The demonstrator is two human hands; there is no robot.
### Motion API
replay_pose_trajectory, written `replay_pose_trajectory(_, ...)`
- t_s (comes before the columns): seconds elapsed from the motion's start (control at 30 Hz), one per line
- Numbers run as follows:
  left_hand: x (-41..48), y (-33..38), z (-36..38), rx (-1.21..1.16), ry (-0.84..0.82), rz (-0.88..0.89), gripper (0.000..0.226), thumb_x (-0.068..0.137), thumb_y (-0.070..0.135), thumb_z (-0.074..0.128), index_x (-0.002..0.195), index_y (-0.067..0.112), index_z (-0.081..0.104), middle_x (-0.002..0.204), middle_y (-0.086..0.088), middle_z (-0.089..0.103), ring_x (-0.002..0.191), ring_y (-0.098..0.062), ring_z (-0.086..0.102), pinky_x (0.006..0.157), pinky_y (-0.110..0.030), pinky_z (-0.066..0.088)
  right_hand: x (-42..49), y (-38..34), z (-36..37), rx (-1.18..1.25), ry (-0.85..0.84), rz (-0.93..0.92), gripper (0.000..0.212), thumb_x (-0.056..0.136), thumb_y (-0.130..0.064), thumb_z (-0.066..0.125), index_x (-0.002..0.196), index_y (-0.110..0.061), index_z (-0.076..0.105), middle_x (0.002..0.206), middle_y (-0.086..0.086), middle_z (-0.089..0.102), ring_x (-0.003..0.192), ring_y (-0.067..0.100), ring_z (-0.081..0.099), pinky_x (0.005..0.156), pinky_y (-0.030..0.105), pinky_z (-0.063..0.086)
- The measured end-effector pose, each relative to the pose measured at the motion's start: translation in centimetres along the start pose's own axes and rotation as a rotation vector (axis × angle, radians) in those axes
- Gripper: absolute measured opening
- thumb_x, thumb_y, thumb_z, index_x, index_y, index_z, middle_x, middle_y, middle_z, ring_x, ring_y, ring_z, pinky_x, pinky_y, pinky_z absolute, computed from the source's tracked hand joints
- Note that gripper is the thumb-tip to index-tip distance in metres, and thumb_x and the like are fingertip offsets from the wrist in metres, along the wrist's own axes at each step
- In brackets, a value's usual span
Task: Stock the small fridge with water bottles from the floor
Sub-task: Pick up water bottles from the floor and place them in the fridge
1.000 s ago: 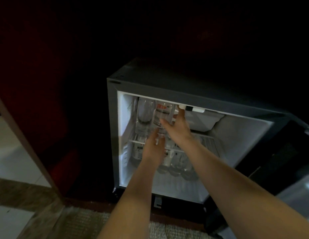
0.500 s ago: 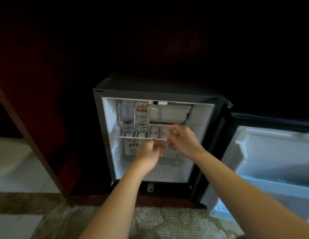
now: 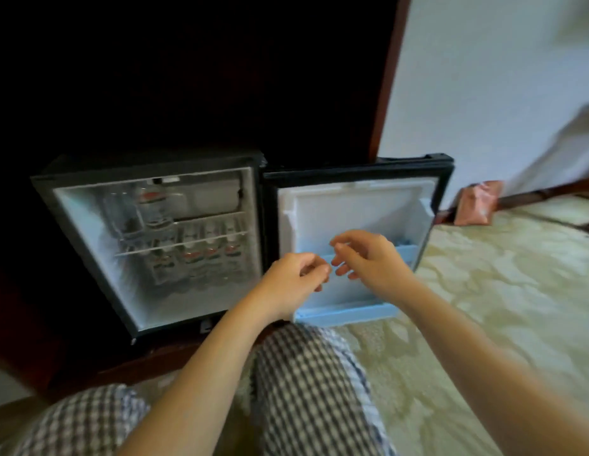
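Observation:
The small black fridge point(image 3: 89, 232) stands open at the left, inside a dark cabinet. Two water bottles point(image 3: 151, 209) stand upright on its wire shelf point(image 3: 201, 241); several more with red labels lie under the shelf point(image 3: 204, 258). The open fridge door point(image 3: 352, 205) swings out to the right, with blue door racks point(image 3: 345, 312). My left hand point(image 3: 293, 278) and my right hand point(image 3: 368, 258) hover close together in front of the door, fingers loosely curled, holding nothing. No bottle on the floor is in view.
My knees in checked trousers point(image 3: 306, 383) are at the bottom of the view. Pale patterned carpet point(image 3: 483, 307) spreads to the right. A pink bag point(image 3: 477, 207) leans by the white wall point(image 3: 483, 77). A dark wooden cabinet frame point(image 3: 385, 77) surrounds the fridge.
Both hands drew back out of the fridge and now hang in front of the open door. The view swung right and pulled back, showing the door, carpet and my knees.

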State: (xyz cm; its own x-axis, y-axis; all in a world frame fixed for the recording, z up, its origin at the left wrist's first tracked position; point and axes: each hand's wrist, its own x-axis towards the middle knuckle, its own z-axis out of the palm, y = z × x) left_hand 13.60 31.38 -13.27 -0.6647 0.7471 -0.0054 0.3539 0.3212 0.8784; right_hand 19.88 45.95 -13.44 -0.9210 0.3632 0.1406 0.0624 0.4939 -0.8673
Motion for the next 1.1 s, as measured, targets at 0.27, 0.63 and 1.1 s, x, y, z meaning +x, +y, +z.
replay_pose_trajectory(0.27,0.0,3.2,15.0,0.200,-0.385,0.083,0.018,0.095,0.023,0.051,0.097,0.011,0.064,0.088,0.000,0.061,0.085,-0.014,0.056,0.086,-0.032,0.046,-12.9,13.0,-9.0,0.030,0.226,0.370,0.015,0.095,-0.010,0.048,0.088,-0.019,0.057,0.067,-0.002,0.061,0.052,0.005,0.058,0.051,0.017,0.044)
replay_pose_trajectory(0.63,-3.7,-1.6,33.0,0.216,-0.555,-0.122,0.022,0.093,0.027,0.051,0.105,0.012,0.063,0.105,-0.006,0.067,0.101,-0.024,0.061,0.088,-0.030,0.047,-28.8,29.5,-12.0,-0.344,0.250,0.913,0.026,0.092,-0.022,0.053,0.114,-0.011,0.062,0.111,0.012,0.066,0.104,0.028,0.061,0.079,0.028,0.042)
replay_pose_trajectory(1.1,-5.2,-7.9,40.0,0.494,-0.741,-0.262,0.043,0.093,0.037,0.048,0.129,0.014,0.046,0.133,-0.008,0.047,0.124,-0.027,0.045,0.101,-0.037,0.041,-28.5,37.1,-11.3,-0.588,0.079,1.081,0.032,0.096,-0.019,0.046,0.127,-0.014,0.041,0.121,0.019,0.053,0.101,0.035,0.059,0.071,0.035,0.043)
